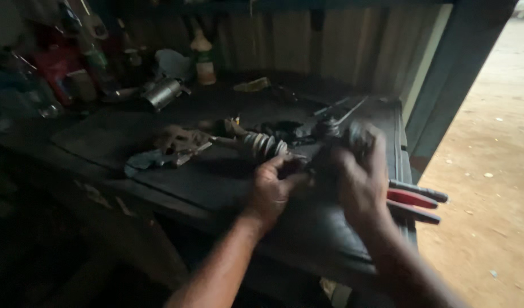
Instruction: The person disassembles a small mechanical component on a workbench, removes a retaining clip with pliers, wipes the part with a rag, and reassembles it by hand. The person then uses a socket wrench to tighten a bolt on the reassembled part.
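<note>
Both hands worked at a dark, greasy shaft with a ribbed rubber boot point(266, 145) that lay across the dark desk point(176, 182). The left hand point(273, 191) was curled around the shaft just right of the boot, fingers closed on it. The right hand point(361, 174), blurred, wrapped the shaft's far end; how tightly it gripped I could not tell. Red-handled pliers point(413, 199) lay at the desk's right edge, and a bottle point(204, 57) stood at the back.
</note>
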